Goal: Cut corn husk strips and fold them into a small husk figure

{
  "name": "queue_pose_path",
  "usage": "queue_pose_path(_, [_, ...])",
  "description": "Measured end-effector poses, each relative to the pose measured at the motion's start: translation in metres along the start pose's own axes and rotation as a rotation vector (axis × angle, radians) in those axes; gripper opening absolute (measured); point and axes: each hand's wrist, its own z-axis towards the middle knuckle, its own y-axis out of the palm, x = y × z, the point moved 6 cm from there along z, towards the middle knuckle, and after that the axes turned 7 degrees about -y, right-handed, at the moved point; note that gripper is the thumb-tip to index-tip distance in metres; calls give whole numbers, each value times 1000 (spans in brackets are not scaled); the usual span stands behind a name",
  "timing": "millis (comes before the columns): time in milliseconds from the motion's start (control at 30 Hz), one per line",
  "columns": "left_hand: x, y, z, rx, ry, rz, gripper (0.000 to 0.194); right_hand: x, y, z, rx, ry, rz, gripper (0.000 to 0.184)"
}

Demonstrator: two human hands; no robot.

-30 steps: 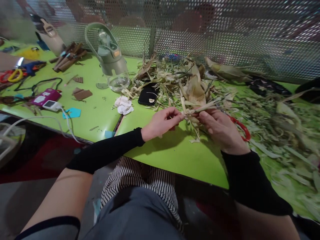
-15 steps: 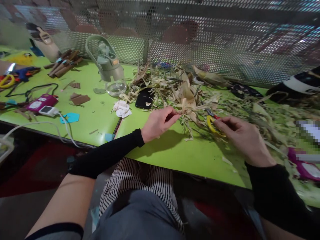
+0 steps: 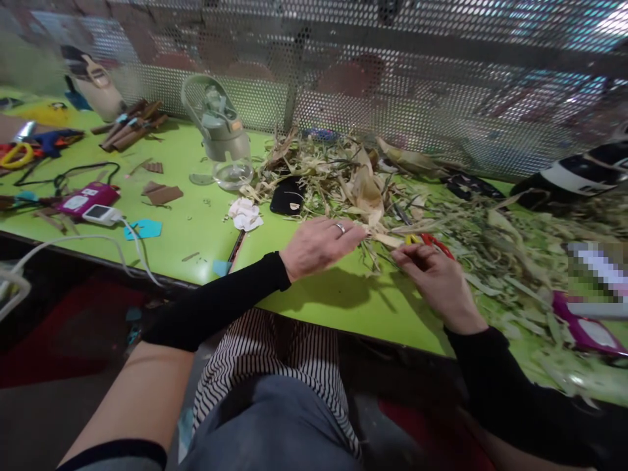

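My left hand (image 3: 321,245), a ring on one finger, lies palm down on the green table (image 3: 318,301), its fingertips closed on the end of a pale corn husk strip (image 3: 385,239). My right hand (image 3: 436,281) is just to the right of it, fingers curled at the yellow and red handles of a pair of scissors (image 3: 429,241). The scissor blades are hidden among the husks. A large heap of dried corn husks and leaves (image 3: 363,186) lies right behind both hands and spreads to the right.
A perforated metal screen (image 3: 392,98) closes the back. A grey-green bottle with a clear base (image 3: 220,134), a black phone (image 3: 287,195) and crumpled white paper (image 3: 245,214) sit left of the heap. Further left are a pink device (image 3: 86,198), cables and brown sticks (image 3: 130,124).
My right hand left the husk bundle, swung right, then came back toward my left hand with the scissors. My left hand turned flatter, still on the husk. The view shifted a little.
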Motion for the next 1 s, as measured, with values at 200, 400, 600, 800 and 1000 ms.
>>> queue_pose_path(200, [-19, 1, 5, -143, -457, -627, 23, -6, 10, -1, -20, -55, 45, 34])
queue_pose_path(400, [-26, 14, 1, -278, -860, -1301, 25, 3, 13, -2, -24, -73, 59, 34])
queue_pose_path(600, [-24, 17, 0, -309, -954, -1340, 22, 7, 13, -3, -35, -27, 57, 33])
queue_pose_path(800, [-29, 22, -4, -298, -1096, -1411, 22, 3, 13, -5, -35, -55, 37, 33])
queue_pose_path(1000, [-33, 27, -7, -286, -1065, -1443, 21, -2, 14, -8, -21, -83, 20, 35])
